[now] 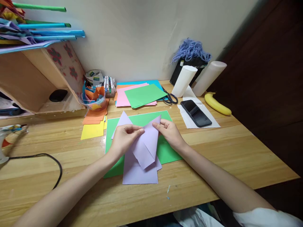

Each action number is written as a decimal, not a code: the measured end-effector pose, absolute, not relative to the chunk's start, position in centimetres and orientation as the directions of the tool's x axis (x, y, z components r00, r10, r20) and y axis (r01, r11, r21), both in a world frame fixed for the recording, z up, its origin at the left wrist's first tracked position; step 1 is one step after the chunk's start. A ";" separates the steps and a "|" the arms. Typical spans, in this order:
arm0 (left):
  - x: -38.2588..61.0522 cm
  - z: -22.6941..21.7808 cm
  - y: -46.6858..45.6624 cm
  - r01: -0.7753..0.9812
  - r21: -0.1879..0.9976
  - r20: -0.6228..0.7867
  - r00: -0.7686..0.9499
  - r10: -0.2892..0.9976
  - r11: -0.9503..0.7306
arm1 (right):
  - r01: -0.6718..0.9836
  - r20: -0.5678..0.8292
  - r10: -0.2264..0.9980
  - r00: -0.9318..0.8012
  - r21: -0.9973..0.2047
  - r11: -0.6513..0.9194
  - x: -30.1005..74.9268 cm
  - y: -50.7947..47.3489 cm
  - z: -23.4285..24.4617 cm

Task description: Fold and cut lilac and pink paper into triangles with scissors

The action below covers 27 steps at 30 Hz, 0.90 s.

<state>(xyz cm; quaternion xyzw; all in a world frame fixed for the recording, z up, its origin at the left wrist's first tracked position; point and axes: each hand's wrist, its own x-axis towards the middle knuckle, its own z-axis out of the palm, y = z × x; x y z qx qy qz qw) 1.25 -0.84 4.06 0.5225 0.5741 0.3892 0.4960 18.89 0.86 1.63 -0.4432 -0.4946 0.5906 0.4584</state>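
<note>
In the head view, the lilac paper is lying on the near half of the green sheet, its lower edge hanging past that sheet's near border onto the bare wood of the counter. Its long axis is running from the person towards the wall, and a folded flap is tapering to a blunt point on the near side. The left hand is gripping from the left, its grip pressed together on the flap's upper fold. The right hand is gripping from the right, fingertips pinching the raised top corner. The paper is sitting between the two hands, both about equally close to it.

The paper is looking thin, matt and sharply creased, and the green sheet under it flat and smooth. Beyond the green sheet, a stack of coloured sheets is lying by the wall. To its right, scissors, a glossy black phone and a banana are resting. To its left, a yellow sheet is lying.
</note>
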 end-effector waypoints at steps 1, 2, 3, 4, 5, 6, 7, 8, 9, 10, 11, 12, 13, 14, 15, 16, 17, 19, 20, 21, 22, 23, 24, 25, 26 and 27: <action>1.3 4.1 -0.9 0.221 0.963 -0.167 0.035 0.985 0.155 | -0.110 -0.076 0.976 -0.203 -0.989 -0.100 18.9 0.8 1.6; 1.3 4.1 -0.9 0.228 0.962 -0.165 0.033 0.986 0.153 | -0.115 -0.080 0.973 -0.217 -0.988 -0.107 18.9 0.8 1.6; 1.3 4.0 -0.9 0.233 0.961 -0.159 0.034 0.987 0.147 | -0.119 -0.082 0.971 -0.223 -0.987 -0.110 18.9 0.8 1.6; 1.3 4.0 -0.9 0.237 0.962 -0.150 0.037 0.988 0.137 | -0.116 -0.081 0.972 -0.220 -0.987 -0.108 18.9 0.8 1.5; 1.3 4.0 -0.9 0.241 0.962 -0.141 0.038 0.989 0.128 | -0.109 -0.075 0.975 -0.208 -0.989 -0.099 18.9 0.9 1.4; 1.3 3.9 -0.9 0.246 0.961 -0.136 0.040 0.990 0.122 | -0.100 -0.066 0.979 -0.191 -0.991 -0.086 18.8 0.9 1.3; 1.3 3.9 -0.9 0.253 0.960 -0.133 0.040 0.990 0.118 | -0.090 -0.055 0.983 -0.173 -0.993 -0.072 18.8 1.0 1.1; 1.3 3.9 -0.9 0.260 0.959 -0.132 0.040 0.990 0.117 | -0.083 -0.042 0.987 -0.155 -0.995 -0.056 18.8 1.2 0.9; 1.4 3.9 -0.8 0.267 0.956 -0.133 0.040 0.990 0.118 | -0.077 -0.028 0.990 -0.139 -0.996 -0.039 18.7 1.3 0.7; 1.4 3.9 -0.8 0.274 0.955 -0.134 0.040 0.990 0.119 | -0.074 -0.012 0.992 -0.125 -0.997 -0.022 18.7 1.4 0.6; 1.4 3.8 -0.8 0.278 0.953 -0.134 0.040 0.990 0.117 | -0.071 0.005 0.994 -0.113 -0.997 -0.003 18.7 1.5 0.5; 1.4 3.8 -0.8 0.281 0.953 -0.130 0.041 0.991 0.114 | -0.066 0.022 0.994 -0.105 -0.998 0.016 18.7 1.6 0.4; 1.3 3.7 -0.8 0.284 0.953 -0.125 0.042 0.991 0.108 | -0.062 0.041 0.994 -0.100 -0.997 0.035 18.7 1.6 0.3; 1.3 3.7 -0.9 0.288 0.953 -0.116 0.042 0.992 0.099 | -0.062 0.059 0.994 -0.094 -0.997 0.054 18.7 1.7 0.3; 1.2 3.6 -0.9 0.295 0.952 -0.102 0.043 0.994 0.085 | -0.064 0.077 0.993 -0.085 -0.995 0.072 18.8 1.7 0.3; 1.2 3.5 -1.0 0.305 0.950 -0.085 0.046 0.995 0.067 | -0.067 0.094 0.993 -0.068 -0.994 0.090 18.8 1.7 0.4; 1.2 3.4 -1.1 0.318 0.947 -0.065 0.050 0.997 0.046 | -0.071 0.109 0.993 -0.047 -0.992 0.106 18.9 1.8 0.5; 1.1 3.4 -1.2 0.342 0.940 -0.028 0.058 0.998 0.007 | -0.075 0.133 0.991 -0.005 -0.988 0.132 19.0 1.8 0.6; 1.1 3.4 -1.3 0.352 0.936 -0.016 0.062 0.998 -0.007 | -0.075 0.141 0.990 0.006 -0.987 0.141 19.1 1.8 0.7; 1.1 3.5 -1.4 0.358 0.933 -0.008 0.066 0.998 -0.017 | -0.075 0.150 0.989 0.013 -0.986 0.151 19.1 1.8 0.7; 1.1 3.6 -1.5 0.364 0.931 -0.001 0.068 0.998 -0.023 | -0.076 0.159 0.987 0.017 -0.984 0.160 19.1 1.9 0.7; 1.1 3.8 -1.5 0.369 0.929 0.003 0.069 0.998 -0.028 | -0.079 0.166 0.986 0.021 -0.983 0.167 19.2 1.9 0.7; 1.1 3.9 -1.6 0.374 0.927 0.006 0.071 0.997 -0.032 | -0.082 0.172 0.985 0.027 -0.981 0.174 19.2 1.9 0.7; 1.1 4.0 -1.6 0.378 0.925 0.009 0.073 0.997 -0.036 | -0.085 0.176 0.984 0.033 -0.980 0.178 19.2 1.9 0.7; 1.2 4.1 -1.6 0.382 0.923 0.012 0.073 0.997 -0.039 | -0.086 0.177 0.984 0.036 -0.980 0.180 19.2 2.0 0.7; 1.2 4.2 -1.6 0.385 0.922 0.014 0.071 0.997 -0.040 | -0.087 0.175 0.984 0.037 -0.980 0.177 19.2 2.0 0.7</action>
